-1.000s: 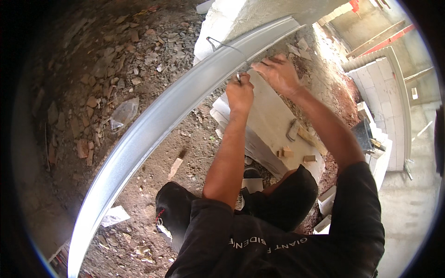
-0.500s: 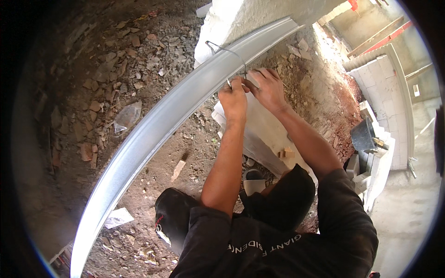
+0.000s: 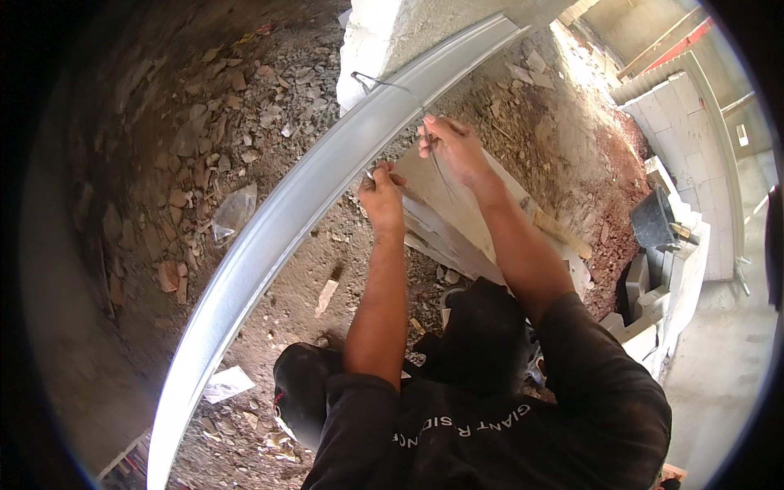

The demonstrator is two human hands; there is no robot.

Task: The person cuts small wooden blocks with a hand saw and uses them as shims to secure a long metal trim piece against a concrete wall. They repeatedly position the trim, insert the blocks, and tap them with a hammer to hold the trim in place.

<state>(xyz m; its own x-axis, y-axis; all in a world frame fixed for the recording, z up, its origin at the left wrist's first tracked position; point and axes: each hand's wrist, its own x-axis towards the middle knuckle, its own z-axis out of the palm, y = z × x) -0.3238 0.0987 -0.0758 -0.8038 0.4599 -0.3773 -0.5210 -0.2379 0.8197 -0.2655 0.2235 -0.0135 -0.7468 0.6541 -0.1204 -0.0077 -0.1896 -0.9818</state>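
A long silver metal channel (image 3: 286,212) runs diagonally from the lower left to a pale concrete block at the top. A thin dark wire (image 3: 392,84) loops over its upper part, with loose ends hanging down on the right side. My right hand (image 3: 459,155) pinches the wire between thumb and fingers, just off the channel's edge. Lower and to the left, my left hand (image 3: 381,204) is closed beside the channel's near edge. A small light, shiny bit shows at its fingertips, but I cannot make out what it is.
Below my hands lies a pale slab (image 3: 445,208). Rubble (image 3: 196,139) covers the ground, with a clear plastic bag (image 3: 234,212) and a white paper (image 3: 229,384). A black bucket (image 3: 653,219) stands at the right beside light blocks (image 3: 641,327) and a block wall (image 3: 674,135).
My hands, together at the wire before, are now apart. The left has moved down and left along the channel; the right has shifted slightly left, and the wire's loose ends now show.
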